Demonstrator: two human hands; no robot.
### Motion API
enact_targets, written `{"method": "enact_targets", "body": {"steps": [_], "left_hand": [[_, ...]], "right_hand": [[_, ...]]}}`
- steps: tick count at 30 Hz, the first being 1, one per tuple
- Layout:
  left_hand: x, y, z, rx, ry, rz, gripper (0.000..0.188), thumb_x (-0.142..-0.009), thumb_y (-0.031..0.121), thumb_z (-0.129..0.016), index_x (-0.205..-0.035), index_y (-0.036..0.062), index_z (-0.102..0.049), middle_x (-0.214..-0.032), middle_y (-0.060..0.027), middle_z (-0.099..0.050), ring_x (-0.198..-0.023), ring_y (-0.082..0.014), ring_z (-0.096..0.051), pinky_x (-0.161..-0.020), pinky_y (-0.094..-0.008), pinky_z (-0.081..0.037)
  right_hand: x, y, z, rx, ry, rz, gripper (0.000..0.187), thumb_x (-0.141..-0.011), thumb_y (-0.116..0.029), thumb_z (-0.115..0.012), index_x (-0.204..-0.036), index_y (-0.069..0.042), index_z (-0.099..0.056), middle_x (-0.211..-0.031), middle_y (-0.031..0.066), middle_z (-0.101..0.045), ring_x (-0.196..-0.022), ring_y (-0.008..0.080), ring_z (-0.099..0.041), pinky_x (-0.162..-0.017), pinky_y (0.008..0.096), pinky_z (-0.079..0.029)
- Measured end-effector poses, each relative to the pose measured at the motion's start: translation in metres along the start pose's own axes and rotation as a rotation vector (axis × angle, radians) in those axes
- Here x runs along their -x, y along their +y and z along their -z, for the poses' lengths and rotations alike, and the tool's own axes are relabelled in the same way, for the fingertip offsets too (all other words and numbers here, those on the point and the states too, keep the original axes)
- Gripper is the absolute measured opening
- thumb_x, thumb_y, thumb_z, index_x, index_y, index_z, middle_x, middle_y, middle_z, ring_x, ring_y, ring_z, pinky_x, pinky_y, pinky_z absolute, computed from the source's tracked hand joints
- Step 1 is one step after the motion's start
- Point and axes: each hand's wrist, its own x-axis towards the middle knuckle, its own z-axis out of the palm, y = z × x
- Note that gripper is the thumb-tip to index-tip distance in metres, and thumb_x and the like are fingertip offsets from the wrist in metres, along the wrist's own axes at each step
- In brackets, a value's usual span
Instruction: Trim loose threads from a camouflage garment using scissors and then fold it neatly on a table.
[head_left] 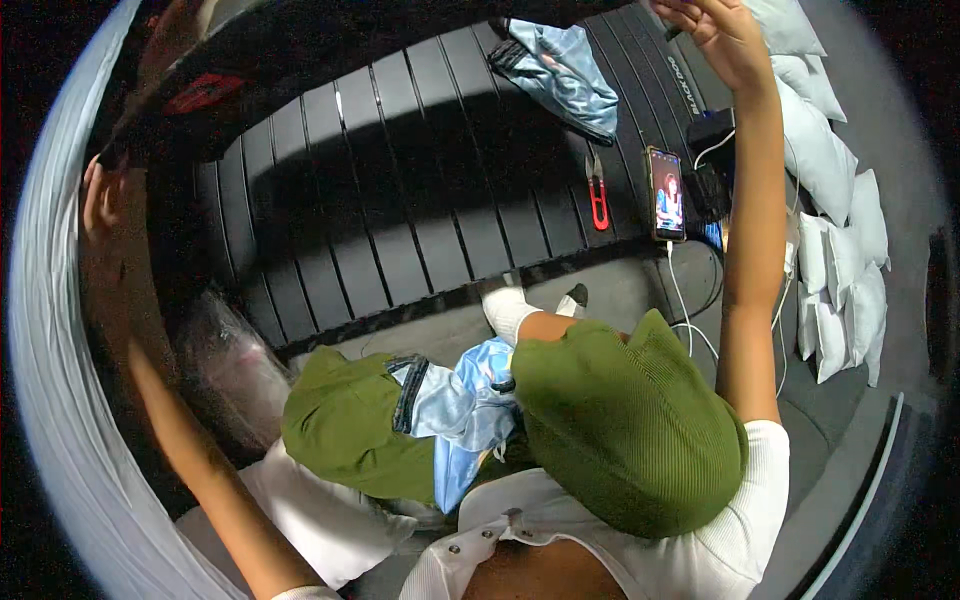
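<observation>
A dark cloth [270, 62] with a red patch stretches across the top of the head view, raised in front of me. At the far left, my left hand [106, 198] is closed on one end of it, partly in shadow. High at the upper right, my right hand [718, 35] is closed at the other end, its fingertips cut off by the picture's edge. On my lap, between my green-clad legs, lies a crumpled shiny light-blue cloth [465, 405] with dark trim. Red-handled thread snips [598, 195] rest on the black slatted surface [400, 190].
A second shiny blue cloth [565, 75] lies at the slatted surface's far side. Right of the snips stands a lit phone [667, 195] with a white cable [677, 285]. White cushions [845, 285] pile up at right. A clear plastic bag [235, 370] and white curtain [75, 380] are left.
</observation>
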Motion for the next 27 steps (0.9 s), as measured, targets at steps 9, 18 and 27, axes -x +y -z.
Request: {"method": "enact_targets", "body": {"steps": [9, 18, 27], "left_hand": [[-0.039, -0.046, 0.082, -1.751, -0.484, -0.998, 0.039, -0.085, 0.014, -0.054, -0.121, 0.0006, -0.045, -0.113, -0.0121, -0.052, -0.113, -0.0211, -0.047, -0.099, -0.0333, -0.036], [-0.058, -0.014, 0.058, -1.816, -0.309, -0.918, 0.04, -0.085, 0.017, -0.056, -0.121, 0.002, -0.046, -0.118, -0.0093, -0.049, -0.112, -0.0209, -0.046, -0.099, -0.0336, -0.036], [-0.048, -0.029, 0.069, -1.634, -0.431, -1.206, 0.031, -0.084, 0.01, -0.055, -0.113, 0.001, -0.051, -0.107, -0.0074, -0.056, -0.102, -0.0181, -0.053, -0.093, -0.0306, -0.041]], "right_hand": [[-0.011, 0.024, 0.001, -0.032, -0.117, -0.348, 0.015, -0.085, -0.014, -0.054, -0.095, -0.003, -0.051, -0.059, 0.0024, -0.05, -0.085, 0.0315, -0.062, -0.07, 0.0375, -0.053], [-0.051, 0.088, -0.021, -0.066, -0.118, -0.339, 0.014, -0.085, -0.012, -0.055, -0.093, -0.001, -0.053, -0.083, 0.0116, -0.059, -0.08, 0.0283, -0.063, -0.074, 0.0392, -0.052], [-0.032, 0.092, -0.015, -0.014, -0.123, 0.044, 0.021, -0.086, -0.013, -0.053, -0.101, 0.002, -0.053, -0.1, 0.0113, -0.059, -0.093, 0.0194, -0.06, -0.076, 0.023, -0.049]]}}
